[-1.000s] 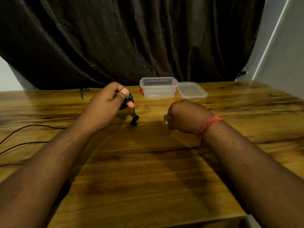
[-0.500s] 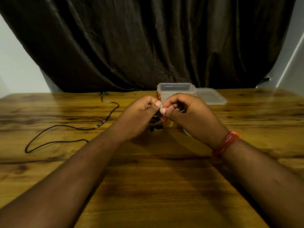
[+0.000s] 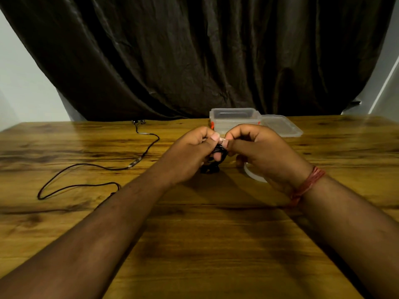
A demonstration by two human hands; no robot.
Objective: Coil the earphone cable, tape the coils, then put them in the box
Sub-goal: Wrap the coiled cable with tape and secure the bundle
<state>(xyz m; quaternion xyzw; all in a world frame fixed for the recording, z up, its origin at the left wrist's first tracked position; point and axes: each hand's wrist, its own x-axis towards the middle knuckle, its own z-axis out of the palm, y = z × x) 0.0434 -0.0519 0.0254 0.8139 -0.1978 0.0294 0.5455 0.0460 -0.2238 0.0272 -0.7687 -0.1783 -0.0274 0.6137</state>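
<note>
Both hands meet above the table (image 3: pixel 194 244), mid-frame. Left hand (image 3: pixel 190 156) curls round a black coil (image 3: pixel 218 151) of earphone cable, thumb on top; earbud ends hang below it, at the tabletop. Right hand (image 3: pixel 261 149) pinches a small pale strip, likely tape (image 3: pixel 222 139), thumb and forefinger together, right at the left thumb tip. White tape roll (image 3: pixel 253 175) lies on the table, partly hidden under the right hand. Clear box (image 3: pixel 234 118) stands open just behind the hands; lid (image 3: pixel 280 126) beside it, to the right. A second black cable (image 3: pixel 103 167) lies loose on the left. Red thread band (image 3: pixel 306 184) on the right wrist. Dark curtain (image 3: pixel 194 57) behind.
</note>
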